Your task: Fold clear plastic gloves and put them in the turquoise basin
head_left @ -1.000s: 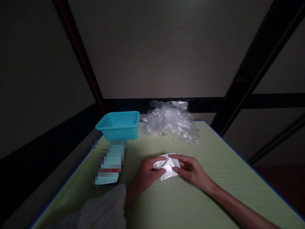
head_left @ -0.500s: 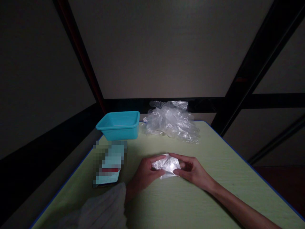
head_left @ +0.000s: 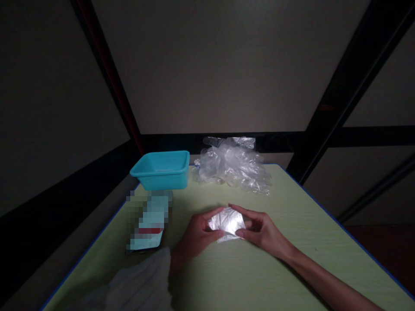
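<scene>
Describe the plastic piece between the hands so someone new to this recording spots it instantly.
Find the pale green, blue-edged table. Around its middle, the left hand and right hand hold a shiny plastic piece between them. It is small and flattish, unlike the big crumpled heap of clear plastic at the table's far edge.

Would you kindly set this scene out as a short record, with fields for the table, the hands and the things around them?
Surface: pale green table, blue edge
Left hand: holds left side of crinkled shiny sheet
Right hand: holds its right side
Back left: turquoise tub
Back centre: heap of clear plastic
Nearer than tub: flat item, mostly pixelated
</scene>
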A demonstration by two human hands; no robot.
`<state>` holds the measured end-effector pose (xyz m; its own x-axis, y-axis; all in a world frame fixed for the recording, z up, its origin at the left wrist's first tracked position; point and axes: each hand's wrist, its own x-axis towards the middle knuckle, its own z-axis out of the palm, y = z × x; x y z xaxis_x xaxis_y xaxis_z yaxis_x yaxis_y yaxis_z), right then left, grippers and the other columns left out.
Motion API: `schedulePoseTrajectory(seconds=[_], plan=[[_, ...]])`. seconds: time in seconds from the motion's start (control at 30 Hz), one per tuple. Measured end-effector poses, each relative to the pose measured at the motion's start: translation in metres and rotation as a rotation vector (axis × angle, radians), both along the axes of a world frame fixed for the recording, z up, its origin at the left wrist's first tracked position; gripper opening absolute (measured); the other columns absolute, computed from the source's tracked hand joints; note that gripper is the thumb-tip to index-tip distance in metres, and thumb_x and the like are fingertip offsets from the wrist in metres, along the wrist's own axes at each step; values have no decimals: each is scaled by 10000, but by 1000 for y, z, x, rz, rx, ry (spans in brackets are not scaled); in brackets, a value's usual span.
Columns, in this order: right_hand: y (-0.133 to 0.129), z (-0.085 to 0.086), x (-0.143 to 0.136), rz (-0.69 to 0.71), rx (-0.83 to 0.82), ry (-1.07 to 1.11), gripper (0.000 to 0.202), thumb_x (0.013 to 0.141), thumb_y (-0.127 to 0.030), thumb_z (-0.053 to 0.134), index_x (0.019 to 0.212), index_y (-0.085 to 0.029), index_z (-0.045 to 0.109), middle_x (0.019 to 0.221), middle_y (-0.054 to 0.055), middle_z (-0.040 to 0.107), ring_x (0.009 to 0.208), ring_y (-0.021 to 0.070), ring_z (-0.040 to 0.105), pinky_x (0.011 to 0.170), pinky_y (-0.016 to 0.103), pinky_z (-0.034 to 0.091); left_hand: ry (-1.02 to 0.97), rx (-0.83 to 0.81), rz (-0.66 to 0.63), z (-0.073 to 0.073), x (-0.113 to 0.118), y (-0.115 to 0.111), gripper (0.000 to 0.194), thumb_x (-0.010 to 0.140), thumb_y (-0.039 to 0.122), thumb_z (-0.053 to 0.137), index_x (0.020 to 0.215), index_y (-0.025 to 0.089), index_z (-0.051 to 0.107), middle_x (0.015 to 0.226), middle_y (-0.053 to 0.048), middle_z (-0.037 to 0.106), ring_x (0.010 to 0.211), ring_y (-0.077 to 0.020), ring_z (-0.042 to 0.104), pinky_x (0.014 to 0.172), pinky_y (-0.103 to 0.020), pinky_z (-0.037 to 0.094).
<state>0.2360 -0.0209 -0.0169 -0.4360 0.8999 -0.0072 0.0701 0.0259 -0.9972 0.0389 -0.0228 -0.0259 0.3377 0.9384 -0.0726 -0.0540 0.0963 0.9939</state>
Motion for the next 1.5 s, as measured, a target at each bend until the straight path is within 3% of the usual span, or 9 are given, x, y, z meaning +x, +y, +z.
schedulePoseTrajectory(seconds=[0.17,0.37,0.5,0.6,0.73,0.9,1.07,1.5], plan=[[0,-2,0,-25,14,7,676,659,-305,734,1288,-193,512,542,-87,342,503,74,248,457,221,187,-60,16,-17,5,0,-3,746,598,193,752,1295,118,496,1040,-94,675,893,-239,626,723,-264,461],[0,-4,1,0,14,14,663,679,-307,724,1296,-208,502,551,-77,387,493,74,261,458,221,204,-77,47,-43,-6,-1,3,833,593,209,759,1350,135,419,1134,-102,642,944,-272,621,746,-283,478],[-1,-3,1,3,24,10,686,689,-310,718,1320,-197,474,565,-67,434,497,78,287,463,224,221,-87,149,22,-9,0,5,815,572,180,761,1327,158,455,1337,-131,491,1140,-314,515,802,-278,479],[-2,-2,1,-13,40,11,698,698,-313,715,1333,-187,454,580,-65,452,499,73,302,464,219,241,-125,124,44,-7,2,5,932,549,165,763,1383,174,349,1397,-170,402,1103,-302,550,746,-271,501],[-2,0,0,-43,41,31,715,699,-340,713,1340,-173,443,570,-67,432,492,69,311,450,211,244,-187,28,115,-4,4,4,1001,525,197,789,1393,160,291,1263,-179,532,906,-253,642,690,-272,507],[-2,0,0,-112,83,35,723,704,-366,704,1341,-149,439,583,-58,435,494,67,304,445,209,230,-285,-94,241,1,5,4,607,595,386,774,1098,110,574,965,-122,675,823,-231,656,714,-302,499],[-2,-4,0,-97,112,38,723,722,-388,686,1352,-147,424,614,-41,474,512,77,323,457,211,251,-383,-177,261,3,8,5,478,523,452,809,801,103,637,794,-122,706,796,-281,673,753,-384,501],[-1,-5,0,-96,147,54,637,730,-285,680,1320,-167,473,619,-28,522,521,81,353,459,210,295,-463,-235,139,4,10,3,389,555,408,799,735,107,631,844,-171,713,1010,-353,615,894,-455,448]])
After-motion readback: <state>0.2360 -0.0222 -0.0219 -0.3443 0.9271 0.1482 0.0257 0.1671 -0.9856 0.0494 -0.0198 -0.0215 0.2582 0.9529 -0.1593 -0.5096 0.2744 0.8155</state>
